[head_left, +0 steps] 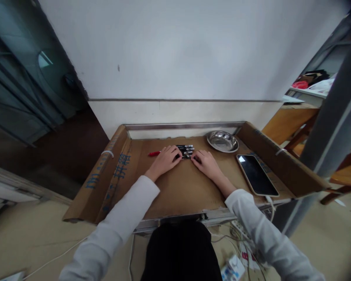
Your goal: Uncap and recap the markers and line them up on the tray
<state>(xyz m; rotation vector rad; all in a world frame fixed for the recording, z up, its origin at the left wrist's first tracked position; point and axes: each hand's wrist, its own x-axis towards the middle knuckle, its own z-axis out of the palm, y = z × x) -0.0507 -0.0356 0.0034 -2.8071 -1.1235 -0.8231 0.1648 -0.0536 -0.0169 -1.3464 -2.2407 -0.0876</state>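
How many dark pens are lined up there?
4 that I can make out, side by side between the left hand and right hand: the farthest pen, second pen, third pen and nearest pen. The fingers may hide others.

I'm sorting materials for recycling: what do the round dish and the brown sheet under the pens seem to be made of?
The dish looks like polished metal, possibly stainless steel: silvery, with bright reflections. The sheet looks like matte cardboard: plain brown, with blue printing and folded-up sides.
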